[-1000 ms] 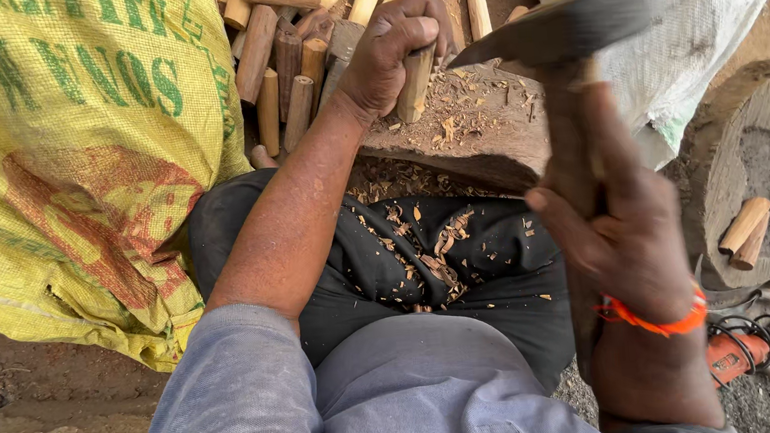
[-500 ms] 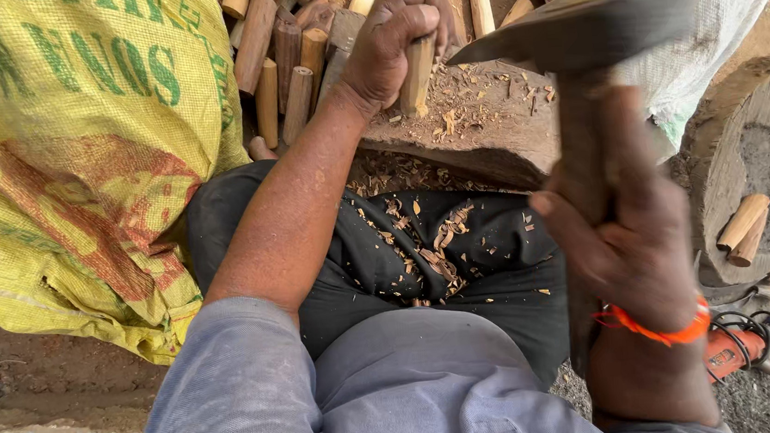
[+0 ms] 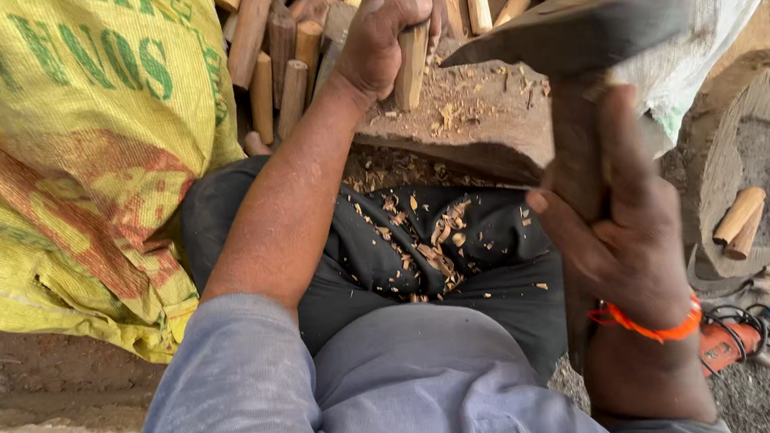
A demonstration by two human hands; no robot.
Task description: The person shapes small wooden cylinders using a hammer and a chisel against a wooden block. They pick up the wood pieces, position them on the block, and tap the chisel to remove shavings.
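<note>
Over on the left, a big yellow woven sack (image 3: 64, 152) with green and red print slumps on the dirt, and just beside its right edge a heap of short wooden pegs (image 3: 274, 64) stands packed together. Next to them the left hand (image 3: 387, 26) is closed around one pale wooden stick (image 3: 412, 65), holding it upright with its lower end on the chopping block (image 3: 480, 129), which is littered with shavings. More chips lie on the dark trousers (image 3: 424, 241) below. Further right, the right hand (image 3: 624, 242), an orange band at its wrist, grips the handle of a raised hatchet (image 3: 587, 27) whose blade hangs above the block. Two more pegs (image 3: 740, 221) rest in a hollowed log (image 3: 750, 138) at far right
</note>
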